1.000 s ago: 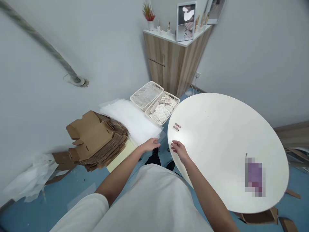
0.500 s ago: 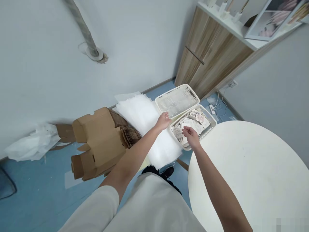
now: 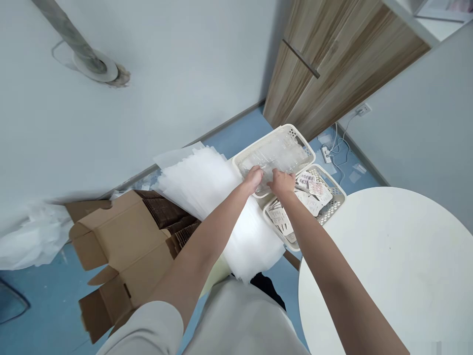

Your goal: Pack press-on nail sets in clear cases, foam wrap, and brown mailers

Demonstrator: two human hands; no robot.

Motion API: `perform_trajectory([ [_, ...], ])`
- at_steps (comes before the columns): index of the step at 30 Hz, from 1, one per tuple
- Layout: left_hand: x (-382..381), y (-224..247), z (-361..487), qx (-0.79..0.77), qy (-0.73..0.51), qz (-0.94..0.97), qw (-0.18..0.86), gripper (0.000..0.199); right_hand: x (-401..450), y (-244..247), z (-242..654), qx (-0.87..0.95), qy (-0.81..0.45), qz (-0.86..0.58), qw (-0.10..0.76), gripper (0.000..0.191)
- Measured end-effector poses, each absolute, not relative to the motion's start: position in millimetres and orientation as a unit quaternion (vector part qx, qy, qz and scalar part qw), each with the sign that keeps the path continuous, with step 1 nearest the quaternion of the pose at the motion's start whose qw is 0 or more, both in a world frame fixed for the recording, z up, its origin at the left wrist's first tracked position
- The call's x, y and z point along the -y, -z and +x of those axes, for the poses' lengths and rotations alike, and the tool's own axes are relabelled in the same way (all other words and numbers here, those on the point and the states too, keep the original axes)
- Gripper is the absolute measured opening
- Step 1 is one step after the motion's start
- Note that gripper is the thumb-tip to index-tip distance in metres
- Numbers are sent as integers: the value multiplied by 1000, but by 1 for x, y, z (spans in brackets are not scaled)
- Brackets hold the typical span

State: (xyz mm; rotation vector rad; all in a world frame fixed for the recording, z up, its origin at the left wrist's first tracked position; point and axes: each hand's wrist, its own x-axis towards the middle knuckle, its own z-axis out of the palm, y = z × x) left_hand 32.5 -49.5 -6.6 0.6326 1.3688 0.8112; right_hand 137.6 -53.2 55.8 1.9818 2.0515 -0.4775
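Note:
My left hand [image 3: 253,179] is at the near left rim of the upper white basket [image 3: 245,147], its fingers bent together against the clear plastic packages [image 3: 278,154] inside. What those fingers hold, if anything, is hidden. My right hand [image 3: 282,182] reaches over the near rim of that basket, thumb and fingers apart, down at the same plastic. Partly under my right wrist stands the lower white basket [image 3: 334,207], filled with printed cards [image 3: 309,202], some with small rounded items on them.
A stack of white foam sheets [image 3: 201,180] lies left of the baskets. Flattened brown cardboard boxes [image 3: 125,236] lie farther left. A round white table [image 3: 391,261] stands at the right. Behind are a wooden cabinet [image 3: 332,64] and a power strip [image 3: 326,154] with cables on the floor.
My right hand has moved from the card basket up and left to the plastic packages. My left hand has come over the upper basket's rim. The view has moved closer and lower.

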Motion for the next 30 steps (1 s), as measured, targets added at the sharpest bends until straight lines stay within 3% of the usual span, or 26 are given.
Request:
perform_trajectory([
  [6,44,-3,27,-590,-324,300,676,45,43,-55,139,-708,141,671,168,16],
  [10,46,-20,27,-588,-361,347,635,43,48,-68,143,-714,143,672,136,22],
  [12,49,-31,27,-591,-411,378,583,40,56,-77,148,-708,156,685,71,26],
  [15,59,-51,28,-588,-475,404,514,36,78,-91,163,-678,246,685,-105,31],
  [19,90,-77,37,-530,-485,434,544,36,126,-110,194,-582,362,656,-316,32],
  [30,220,-136,111,-366,-334,499,711,28,303,-157,288,-384,521,614,-452,40],
])
